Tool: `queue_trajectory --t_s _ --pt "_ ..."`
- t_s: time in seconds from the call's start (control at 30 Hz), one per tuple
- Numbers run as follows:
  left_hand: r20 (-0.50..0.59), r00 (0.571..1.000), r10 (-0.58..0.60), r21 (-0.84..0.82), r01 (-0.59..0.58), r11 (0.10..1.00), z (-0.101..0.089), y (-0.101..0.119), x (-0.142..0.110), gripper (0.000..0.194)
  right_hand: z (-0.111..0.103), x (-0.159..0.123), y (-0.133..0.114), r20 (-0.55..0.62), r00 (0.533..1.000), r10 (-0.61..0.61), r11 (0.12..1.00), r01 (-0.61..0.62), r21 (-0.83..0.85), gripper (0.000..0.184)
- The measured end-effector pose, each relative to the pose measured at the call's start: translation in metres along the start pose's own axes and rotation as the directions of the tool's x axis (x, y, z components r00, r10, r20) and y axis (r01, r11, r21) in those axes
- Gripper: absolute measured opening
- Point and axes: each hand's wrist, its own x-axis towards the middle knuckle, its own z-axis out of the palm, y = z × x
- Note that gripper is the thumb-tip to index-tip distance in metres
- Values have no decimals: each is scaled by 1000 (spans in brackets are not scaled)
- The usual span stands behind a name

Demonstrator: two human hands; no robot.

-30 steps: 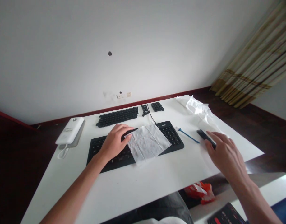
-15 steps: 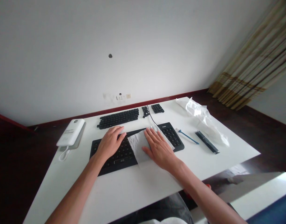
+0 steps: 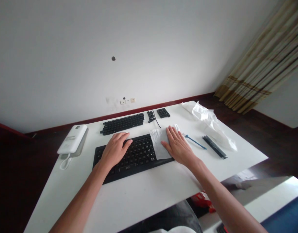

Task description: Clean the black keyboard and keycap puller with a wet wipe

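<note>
A black keyboard (image 3: 134, 153) lies across the middle of the white table (image 3: 144, 191). My left hand (image 3: 115, 149) rests flat on its left half, fingers stretched out. My right hand (image 3: 179, 146) lies flat, fingers together, on a white wipe (image 3: 158, 144) that covers the keyboard's right end. Behind the keyboard, rows of loose black keycaps (image 3: 123, 123) are laid out, with two smaller groups of keycaps (image 3: 163, 113) further right.
A white power bank (image 3: 72, 139) with a cord sits at the table's left. To the right lie a thin blue brush (image 3: 195, 141), a black bar-shaped tool (image 3: 214, 147) and crumpled white plastic (image 3: 209, 121). A curtain (image 3: 265, 64) hangs at the right. Orange packaging (image 3: 203, 202) shows below the table.
My right hand left the black tool, came onto the wipe and slid it to the keyboard's right end. The left hand stayed on the keyboard.
</note>
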Motion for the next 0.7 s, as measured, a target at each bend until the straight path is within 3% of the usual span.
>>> queue_trajectory --t_s 0.17,0.43,0.7 --pt "-11 1000 2 0 -2 1000 1 -1 0 49 -1 -16 2 -3 1000 29 999 -29 -17 83" --pt "-27 1000 10 0 -10 1000 2 -1 -1 46 2 -5 -1 -28 998 48 998 -49 -32 83" --pt "-20 1000 13 -1 -13 1000 1 1 -1 47 4 -24 -3 -64 997 50 994 -56 -89 76"
